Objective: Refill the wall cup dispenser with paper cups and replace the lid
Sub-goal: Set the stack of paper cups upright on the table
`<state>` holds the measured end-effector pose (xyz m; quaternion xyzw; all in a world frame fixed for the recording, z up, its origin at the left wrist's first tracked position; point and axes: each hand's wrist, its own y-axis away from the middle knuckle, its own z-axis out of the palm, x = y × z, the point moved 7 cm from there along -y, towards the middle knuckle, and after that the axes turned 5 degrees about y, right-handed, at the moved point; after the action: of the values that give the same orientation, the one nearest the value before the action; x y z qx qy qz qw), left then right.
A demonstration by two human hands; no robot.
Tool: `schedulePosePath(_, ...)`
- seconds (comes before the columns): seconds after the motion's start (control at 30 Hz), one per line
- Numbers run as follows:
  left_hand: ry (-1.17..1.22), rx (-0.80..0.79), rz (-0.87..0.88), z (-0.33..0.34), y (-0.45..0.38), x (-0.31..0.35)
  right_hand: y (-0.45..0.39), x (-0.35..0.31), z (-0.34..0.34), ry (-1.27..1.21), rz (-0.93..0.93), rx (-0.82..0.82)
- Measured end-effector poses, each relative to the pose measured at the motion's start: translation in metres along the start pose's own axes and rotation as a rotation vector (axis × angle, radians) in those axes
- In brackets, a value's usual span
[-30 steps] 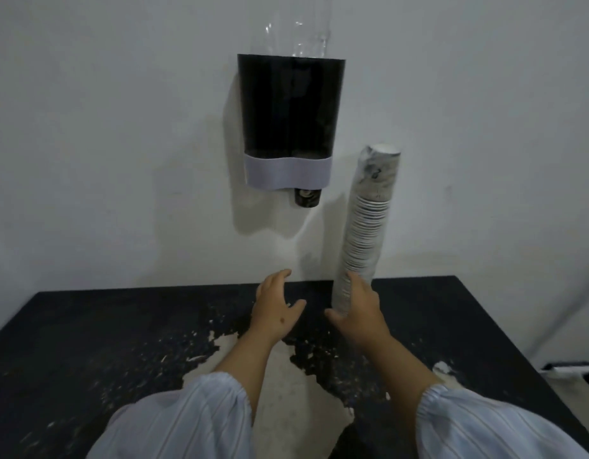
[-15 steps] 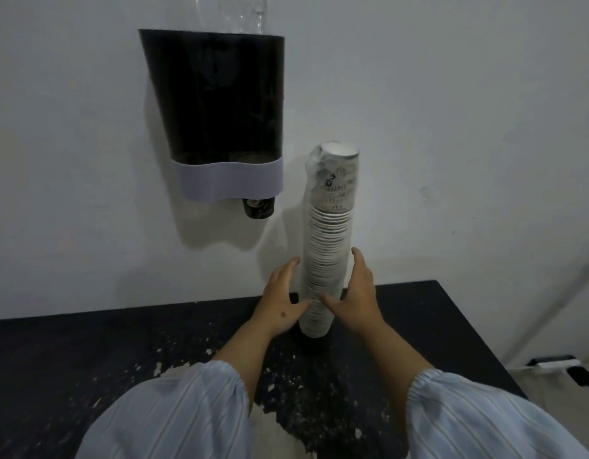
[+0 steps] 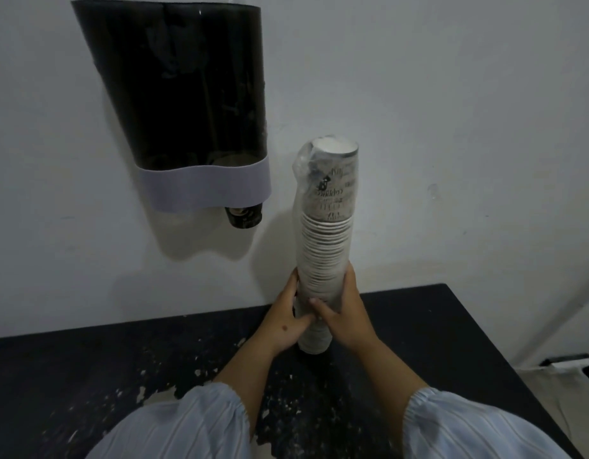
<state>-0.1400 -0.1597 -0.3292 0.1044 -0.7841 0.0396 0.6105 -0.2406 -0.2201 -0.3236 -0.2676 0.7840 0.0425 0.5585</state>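
White wall behind [image 3: 452, 94], chipped black tabletop [image 3: 452, 326] below. Tall plastic-sleeved stack of white paper cups [image 3: 326, 233] upright on tabletop, right of smoked-black wall dispenser [image 3: 187, 94]; dark print on top cup unreadable. Left hand [image 3: 286, 323], right hand [image 3: 346, 319] wrapped around lower stack.

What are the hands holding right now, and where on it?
Both hands, left hand and right hand, grip the tall stack of paper cups around its lower part, one on each side. The stack stands upright in a clear plastic sleeve.

A scuffed black table [image 3: 87, 366] bears an upright stack of paper cups [image 3: 326, 246].
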Motion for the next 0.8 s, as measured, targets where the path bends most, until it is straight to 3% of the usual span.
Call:
schedulePosePath(0.57,-0.119,-0.131,-0.049,-0.003,0.064,0.040,0.061,-0.047,-0.033,-0.060,0.088,0.029)
schedulePosePath(0.8,-0.120,-0.176,0.023,-0.002,0.096,0.072,0.087,-0.072,-0.053,0.011,0.134,0.039)
